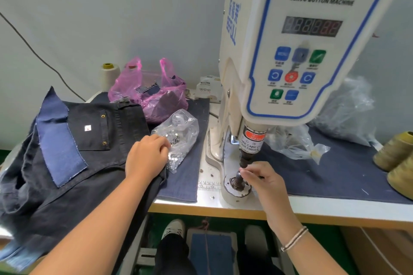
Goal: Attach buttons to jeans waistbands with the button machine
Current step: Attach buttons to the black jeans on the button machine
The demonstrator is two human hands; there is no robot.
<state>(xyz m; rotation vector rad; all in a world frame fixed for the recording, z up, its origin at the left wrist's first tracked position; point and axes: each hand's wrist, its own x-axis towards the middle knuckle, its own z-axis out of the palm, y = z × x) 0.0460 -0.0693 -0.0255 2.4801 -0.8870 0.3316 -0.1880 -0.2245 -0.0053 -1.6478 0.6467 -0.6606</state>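
Note:
The white servo button machine (297,40) stands at the right, its black punch head (248,152) above the round lower die (237,186). My right hand (261,179) pinches a small metal button part at the die, just under the punch. My left hand (146,157) rests with curled fingers at the clear plastic bag of silver buttons (178,138), its heel on the dark jeans (73,169). The jeans lie piled at the left, a lighter blue denim piece (57,140) on top. Whether the left fingers hold a button is hidden.
A pink plastic bag (149,94) and a cream thread cone (109,76) sit at the back. Clear bags (297,140) lie right of the machine, olive thread cones (395,158) at the far right. A blue denim mat (185,176) covers the table. A foot pedal (211,252) sits below.

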